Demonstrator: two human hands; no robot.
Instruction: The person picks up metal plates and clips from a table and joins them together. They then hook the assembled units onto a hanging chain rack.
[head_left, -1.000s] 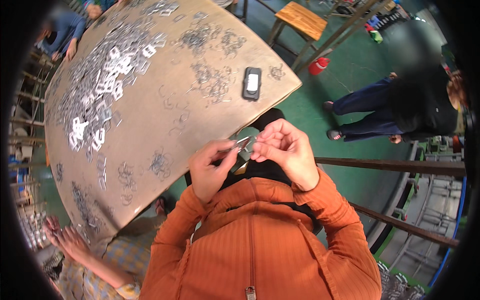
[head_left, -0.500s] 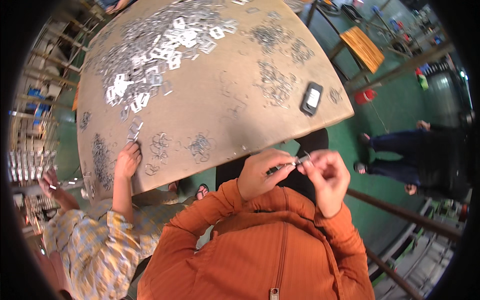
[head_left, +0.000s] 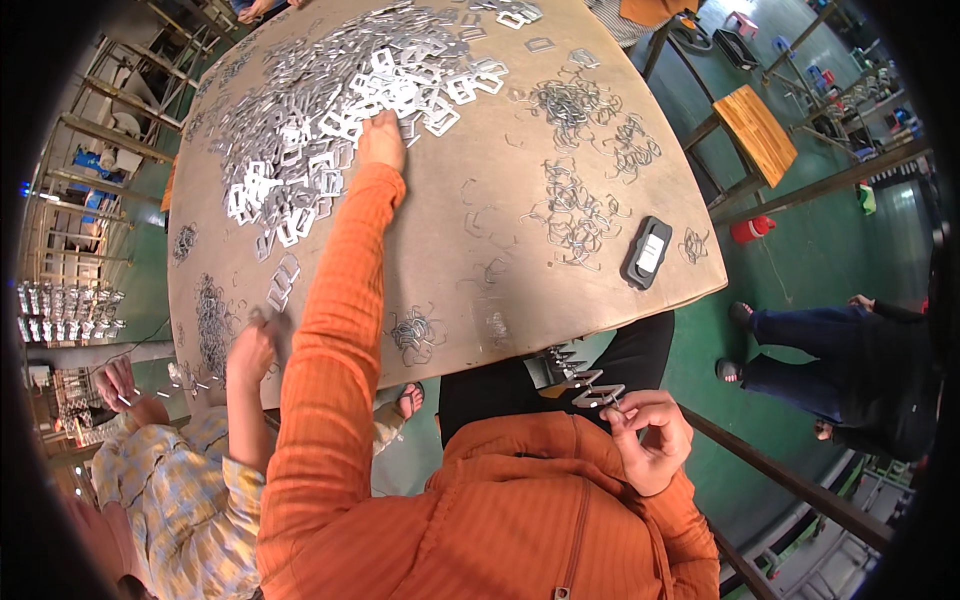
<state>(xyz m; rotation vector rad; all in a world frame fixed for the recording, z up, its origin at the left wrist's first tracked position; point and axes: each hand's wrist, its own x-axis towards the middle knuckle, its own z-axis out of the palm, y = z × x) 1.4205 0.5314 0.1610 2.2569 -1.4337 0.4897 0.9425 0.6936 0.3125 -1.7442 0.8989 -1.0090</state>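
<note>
My left hand [head_left: 382,145] reaches far across the table, its closed fingertips down at the near edge of a big heap of flat silver metal frames [head_left: 330,150]; whether a frame is between them is hidden. Close to my body, my right hand [head_left: 652,437] pinches the end of a string of rectangular metal frames [head_left: 598,394] between thumb and fingers. The string trails away toward the table edge and hangs over my lap. Small piles of bent wire hooks [head_left: 575,215] lie on the tabletop, one pile [head_left: 415,332] right of my left forearm.
A black case with a white label [head_left: 648,254] sits near the table's [head_left: 470,270] right corner. On my left, a co-worker's hand [head_left: 252,352] is over the table by a row of frames [head_left: 284,281]. A person [head_left: 810,345] stands at the right, near a wooden stool [head_left: 755,133].
My left hand has left my right hand and stretched forward to the heap. My right hand has lowered slightly, and the string of frames now shows. The co-worker's hand has drawn back.
</note>
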